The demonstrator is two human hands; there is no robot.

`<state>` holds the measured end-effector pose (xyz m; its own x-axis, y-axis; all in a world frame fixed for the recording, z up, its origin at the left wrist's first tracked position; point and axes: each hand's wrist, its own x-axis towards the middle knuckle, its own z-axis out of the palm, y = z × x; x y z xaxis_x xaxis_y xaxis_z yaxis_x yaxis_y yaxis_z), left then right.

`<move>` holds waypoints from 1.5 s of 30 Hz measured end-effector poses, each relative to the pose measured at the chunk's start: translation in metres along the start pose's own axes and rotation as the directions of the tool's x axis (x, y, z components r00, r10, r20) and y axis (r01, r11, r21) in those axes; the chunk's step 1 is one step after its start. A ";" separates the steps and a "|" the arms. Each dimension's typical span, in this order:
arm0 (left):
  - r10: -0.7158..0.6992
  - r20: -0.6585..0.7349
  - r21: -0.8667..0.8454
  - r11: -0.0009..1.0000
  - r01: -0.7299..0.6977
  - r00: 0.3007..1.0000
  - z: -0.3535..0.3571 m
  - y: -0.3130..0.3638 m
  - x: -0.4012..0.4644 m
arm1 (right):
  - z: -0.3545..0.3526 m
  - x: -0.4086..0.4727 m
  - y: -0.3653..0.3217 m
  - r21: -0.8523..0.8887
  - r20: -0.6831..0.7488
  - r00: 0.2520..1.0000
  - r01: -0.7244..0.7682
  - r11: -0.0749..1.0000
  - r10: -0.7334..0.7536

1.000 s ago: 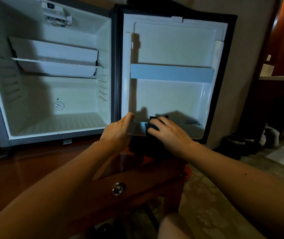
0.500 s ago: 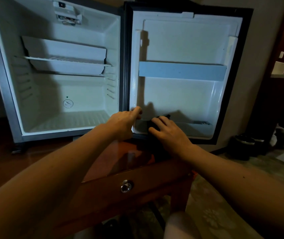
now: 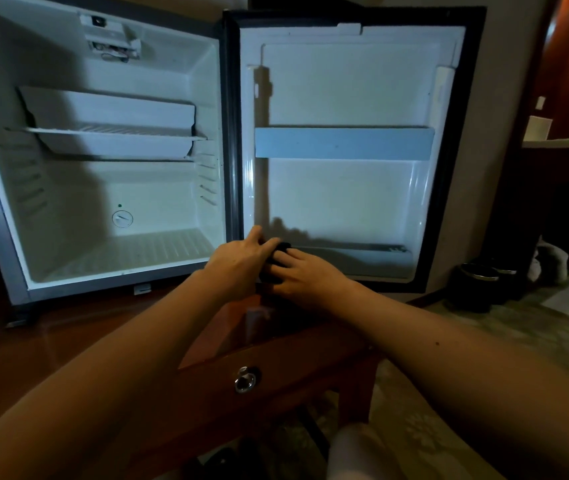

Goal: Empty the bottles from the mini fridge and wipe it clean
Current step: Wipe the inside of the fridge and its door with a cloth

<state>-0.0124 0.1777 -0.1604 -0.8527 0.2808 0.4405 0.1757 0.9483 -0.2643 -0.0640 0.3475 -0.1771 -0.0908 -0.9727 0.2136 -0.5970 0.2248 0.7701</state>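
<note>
The white mini fridge (image 3: 110,188) stands open on a wooden table, with no bottles visible inside it. Its door (image 3: 345,98) is swung out to the right, showing a pale blue rail (image 3: 343,143) and a lower door shelf (image 3: 362,261). My right hand (image 3: 307,273) presses a dark cloth (image 3: 276,258) against the left end of that lower shelf. My left hand (image 3: 238,259) rests at the door's bottom left corner, touching the cloth and the right hand. Most of the cloth is hidden under my fingers.
The fridge sits on a reddish wooden table (image 3: 68,341) with a drawer and metal knob (image 3: 245,379). Dark round containers (image 3: 480,282) stand on the floor at the right, by a dark cabinet. Patterned carpet (image 3: 414,427) lies below.
My right hand has slid the cloth left along the lower door shelf until it meets my left hand. The view has shifted slightly to the left.
</note>
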 end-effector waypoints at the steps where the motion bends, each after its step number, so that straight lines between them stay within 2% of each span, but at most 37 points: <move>1: -0.003 -0.002 -0.003 1.000 0.003 1.000 0.001 0.000 0.000 | 0.000 -0.003 0.002 -0.007 0.016 1.000 0.004 1.000 -0.004; 4: -0.024 0.003 0.005 1.000 0.024 1.000 0.001 0.001 -0.001 | -0.008 -0.021 0.005 0.013 0.095 0.995 -0.041 0.999 0.039; 11: -0.129 0.019 0.019 0.991 0.129 0.991 -0.007 0.014 0.003 | -0.008 -0.088 0.019 -0.001 0.135 0.984 -0.113 0.994 0.112; 18: -0.189 0.029 0.031 0.982 0.188 0.982 -0.008 0.024 0.013 | -0.016 -0.142 0.034 0.002 0.264 0.945 -0.200 0.980 0.193; 26: -0.223 0.049 0.056 0.974 0.220 0.974 -0.011 0.031 0.019 | -0.028 -0.174 0.046 0.001 0.256 0.907 -0.346 0.938 0.335; 29: -0.220 0.061 0.060 0.974 0.216 0.974 -0.012 0.033 0.019 | -0.030 -0.183 0.048 -0.001 0.264 0.867 -0.437 0.900 0.422; 34: -0.224 0.058 0.083 0.972 0.219 0.973 -0.016 0.036 0.021 | -0.038 -0.185 0.050 0.081 0.316 0.728 -0.660 0.747 0.609; 36: -0.218 0.058 0.099 0.972 0.212 0.974 -0.018 0.037 0.021 | -0.041 -0.184 0.051 0.195 0.304 0.661 -0.748 0.635 0.686; 38: -0.215 0.055 0.112 0.972 0.208 0.975 -0.019 0.038 0.020 | -0.047 -0.180 0.052 0.276 0.268 0.634 -0.772 0.573 0.725; 43: -0.198 0.010 0.151 0.969 0.194 0.980 -0.023 0.041 0.018 | -0.067 -0.160 0.057 0.339 0.089 0.679 -0.709 0.619 0.729; 45: -0.200 -0.003 0.149 0.969 0.198 0.980 -0.026 0.041 0.019 | -0.078 -0.155 0.061 0.381 0.017 0.660 -0.699 0.606 0.751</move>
<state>-0.0083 0.2260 -0.1407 -0.8690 0.0861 0.4872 -0.0721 0.9522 -0.2969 -0.0245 0.5164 -0.1159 -0.5215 -0.4743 0.7093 -0.6016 0.7939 0.0885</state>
